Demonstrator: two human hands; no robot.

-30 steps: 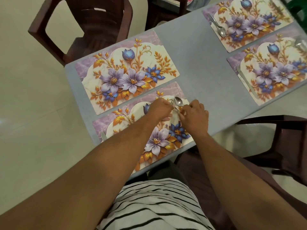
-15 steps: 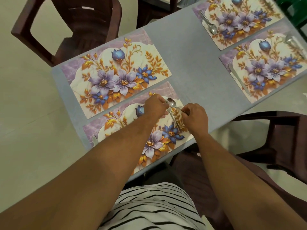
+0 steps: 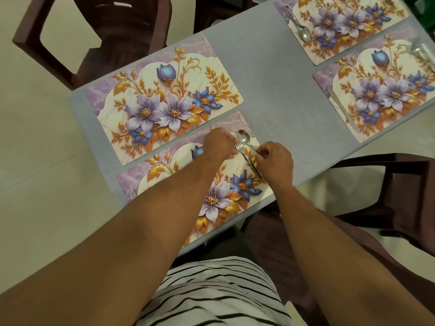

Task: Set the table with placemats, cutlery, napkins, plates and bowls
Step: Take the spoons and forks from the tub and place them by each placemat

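Note:
Four floral placemats lie on the grey table (image 3: 270,85). On the near-left placemat (image 3: 219,203), at its right end, lie a metal spoon (image 3: 243,137) and a fork (image 3: 239,146) side by side. My left hand (image 3: 219,144) pinches the fork near its tines. My right hand (image 3: 276,162) pinches the handles of the cutlery (image 3: 253,156) lower down. The far-left placemat (image 3: 162,100) carries nothing. A spoon (image 3: 300,28) lies on the far-right placemat (image 3: 341,27). A knife (image 3: 343,111) lies on the near-right placemat (image 3: 386,90).
Dark brown plastic chairs stand at the far left (image 3: 98,34) and at the right (image 3: 400,196) of the table. A glass or metal item (image 3: 421,49) shows at the right edge of the near-right placemat. Pale floor surrounds the table.
The fork now lies beside the spoon under my fingers, and both hands stay on the cutlery. My view has shifted a little closer and to the right.

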